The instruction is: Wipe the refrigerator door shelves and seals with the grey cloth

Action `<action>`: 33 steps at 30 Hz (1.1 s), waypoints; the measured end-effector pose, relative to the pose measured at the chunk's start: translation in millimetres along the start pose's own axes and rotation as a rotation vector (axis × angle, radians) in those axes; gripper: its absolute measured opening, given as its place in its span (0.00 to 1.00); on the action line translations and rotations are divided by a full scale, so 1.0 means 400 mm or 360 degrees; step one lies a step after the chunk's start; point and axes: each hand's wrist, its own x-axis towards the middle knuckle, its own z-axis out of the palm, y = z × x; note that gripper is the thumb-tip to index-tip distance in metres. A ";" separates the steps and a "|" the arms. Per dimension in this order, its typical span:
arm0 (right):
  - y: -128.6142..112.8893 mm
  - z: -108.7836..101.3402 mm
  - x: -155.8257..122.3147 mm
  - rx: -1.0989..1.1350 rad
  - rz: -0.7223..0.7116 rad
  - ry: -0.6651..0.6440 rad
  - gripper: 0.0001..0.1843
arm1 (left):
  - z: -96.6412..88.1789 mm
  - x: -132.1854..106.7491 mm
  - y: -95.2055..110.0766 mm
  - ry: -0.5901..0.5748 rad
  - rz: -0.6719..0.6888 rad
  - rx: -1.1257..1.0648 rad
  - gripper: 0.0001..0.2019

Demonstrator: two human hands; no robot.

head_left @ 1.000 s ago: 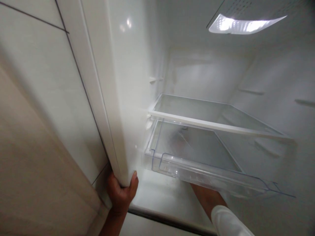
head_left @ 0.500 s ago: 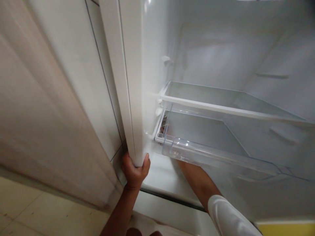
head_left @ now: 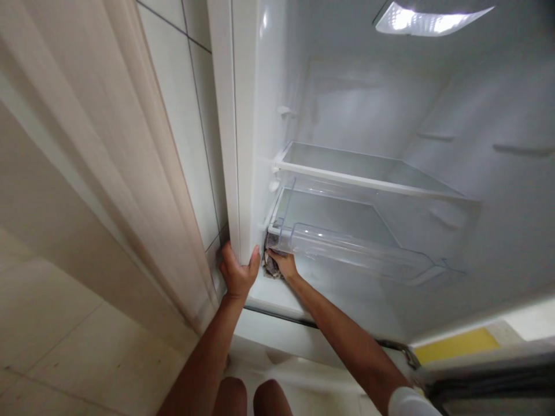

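Note:
My left hand (head_left: 237, 274) is wrapped round the front edge of the refrigerator's side wall (head_left: 245, 173), the thumb on the inner face. Inside, low by that wall, my right hand (head_left: 284, 264) presses a crumpled, dark patterned cloth (head_left: 272, 267) into the corner under the lower shelf. Part of the cloth shows through the clear plastic drawer (head_left: 347, 242) just above my fingers. My right fingertips are partly hidden by the cloth. Below the hand lies the white refrigerator floor (head_left: 323, 289).
A glass shelf with a white rim (head_left: 368, 182) sits above the drawer. A lit lamp (head_left: 433, 20) is at the top. Left of the refrigerator are a tiled wall (head_left: 184, 115) and a pale wooden frame (head_left: 125, 144). A metal hinge (head_left: 405, 351) is at lower right.
My right hand has come forward and left from behind the drawer, bringing the cloth down to the front corner. My left hand keeps its hold. The view has shifted, showing the lamp.

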 end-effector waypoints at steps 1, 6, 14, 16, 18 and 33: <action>0.003 -0.002 -0.017 0.0009 -0.0015 -0.0038 0.22 | 0.000 0.001 0.001 -0.0014 -0.0010 -0.0006 0.29; -0.003 -0.018 -0.103 0.0044 -0.0079 -0.0168 0.28 | -0.004 0.007 0.015 -0.0040 -0.0053 -0.0012 0.28; -0.055 -0.063 -0.222 -0.0249 -0.0393 -0.0559 0.29 | -0.018 0.009 0.050 -0.0106 -0.0235 -0.0093 0.28; -0.071 -0.075 -0.251 -0.0446 -0.0533 -0.0634 0.24 | -0.023 0.012 0.055 -0.0134 -0.0245 -0.0131 0.28; -0.090 -0.090 -0.275 -0.0756 -0.0689 -0.0673 0.21 | -0.026 0.014 0.058 -0.0159 -0.0253 -0.0144 0.27; -0.182 -0.441 -0.095 -0.2550 0.0318 0.0207 0.22 | -0.014 0.009 0.052 -0.0213 -0.0243 -0.0208 0.30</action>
